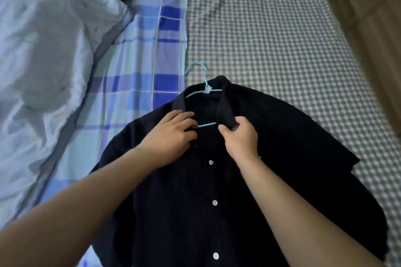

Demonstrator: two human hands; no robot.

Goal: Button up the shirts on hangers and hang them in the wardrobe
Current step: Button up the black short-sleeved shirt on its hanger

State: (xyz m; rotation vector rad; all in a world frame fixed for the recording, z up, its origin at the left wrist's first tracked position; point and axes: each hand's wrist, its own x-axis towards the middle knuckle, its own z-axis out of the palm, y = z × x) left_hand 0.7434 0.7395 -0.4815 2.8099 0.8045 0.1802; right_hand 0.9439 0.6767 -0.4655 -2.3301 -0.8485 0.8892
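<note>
A black shirt lies flat on the bed, collar pointing away from me, on a light blue hanger whose hook sticks out past the collar. Three white buttons run down its front below my hands. My left hand pinches the left front edge just under the collar, by the hanger's crossbar. My right hand grips the right collar tip and front edge. The neck opening between the hands shows the crossbar.
The shirt rests on a grey checked sheet. A blue plaid sheet lies to the left, with a rumpled pale blue quilt beyond it. The bed's right edge meets a tan floor.
</note>
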